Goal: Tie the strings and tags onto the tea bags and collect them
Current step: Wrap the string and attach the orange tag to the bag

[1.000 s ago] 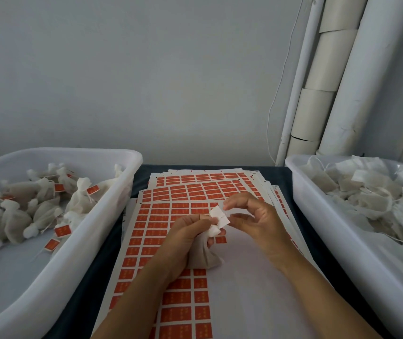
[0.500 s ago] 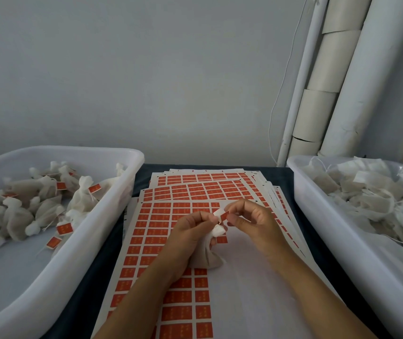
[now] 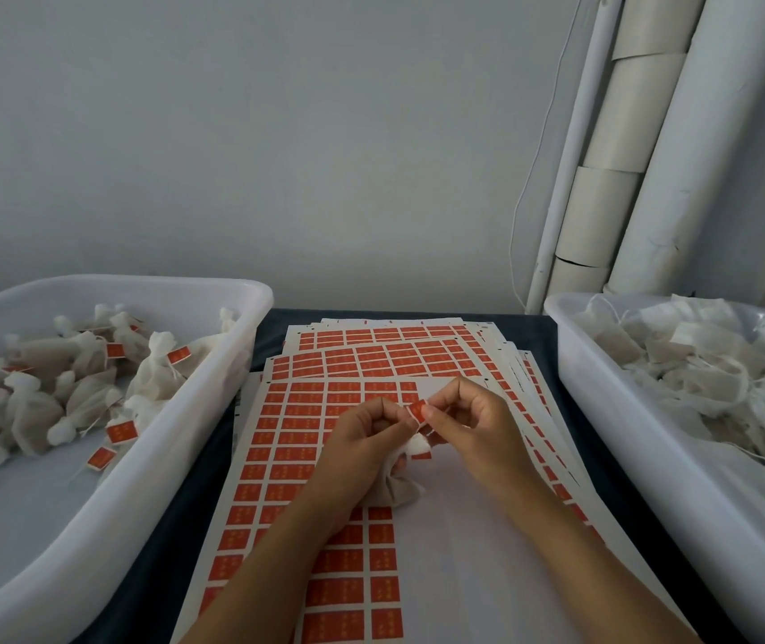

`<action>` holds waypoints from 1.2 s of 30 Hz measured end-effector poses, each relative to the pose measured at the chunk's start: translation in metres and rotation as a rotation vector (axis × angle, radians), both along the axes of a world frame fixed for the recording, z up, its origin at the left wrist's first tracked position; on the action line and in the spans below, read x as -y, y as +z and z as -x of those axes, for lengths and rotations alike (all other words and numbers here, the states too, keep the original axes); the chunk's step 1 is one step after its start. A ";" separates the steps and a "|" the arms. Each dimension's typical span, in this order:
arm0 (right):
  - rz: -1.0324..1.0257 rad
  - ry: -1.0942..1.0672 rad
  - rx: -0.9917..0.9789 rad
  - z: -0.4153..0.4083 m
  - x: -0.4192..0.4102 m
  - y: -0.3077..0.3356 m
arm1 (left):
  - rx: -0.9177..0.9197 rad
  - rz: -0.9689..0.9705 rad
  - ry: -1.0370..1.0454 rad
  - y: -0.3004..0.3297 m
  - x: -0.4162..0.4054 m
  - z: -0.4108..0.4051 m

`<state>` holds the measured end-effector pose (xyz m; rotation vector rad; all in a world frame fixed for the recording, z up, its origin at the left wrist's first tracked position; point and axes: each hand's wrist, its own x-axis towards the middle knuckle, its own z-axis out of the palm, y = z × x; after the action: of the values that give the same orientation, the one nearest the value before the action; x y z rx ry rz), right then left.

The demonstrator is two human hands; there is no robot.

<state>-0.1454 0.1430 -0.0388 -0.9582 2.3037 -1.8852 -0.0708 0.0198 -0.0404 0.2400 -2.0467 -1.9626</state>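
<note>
While both hands meet over the middle of the tabletop (image 3: 534,327), the left hand (image 3: 362,439) has its lower fingers wrapped round the gathered neck of a tea bag (image 3: 401,488) whose body rests on the top sticker sheet (image 3: 464,550), and its thumb and forefinger pinch a small orange tag (image 3: 417,408) together with the right hand (image 3: 473,429), whose fingertips are clamped on the tag's other side. The string itself is too fine to make out. Finished bags (image 3: 69,402) lie in the white bin (image 3: 232,364) at the left edge; untagged bags (image 3: 706,364) fill the white bin (image 3: 571,364) at the right edge. The likely trouble from here is a tag folded off-centre or closed without the string caught inside, since the adhesive would grab at first contact and leave little chance to correct it. A loosened left grip could also let the neck open.
</note>
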 end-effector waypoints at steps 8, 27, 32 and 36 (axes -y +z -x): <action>-0.016 0.004 -0.024 -0.001 0.000 0.002 | -0.022 0.017 0.012 0.000 -0.001 -0.001; 0.018 -0.038 -0.148 -0.005 0.003 0.000 | -0.073 0.175 0.026 -0.002 -0.003 0.001; 0.012 -0.026 -0.158 -0.008 0.006 -0.001 | -0.087 0.151 0.026 -0.004 0.001 0.002; -0.018 -0.004 -0.220 -0.012 0.011 -0.006 | -0.092 0.120 0.038 -0.005 0.003 0.004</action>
<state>-0.1339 0.1325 -0.0451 -1.2162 2.4348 -1.8414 -0.0747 0.0169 -0.0458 0.1580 -2.0756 -1.7868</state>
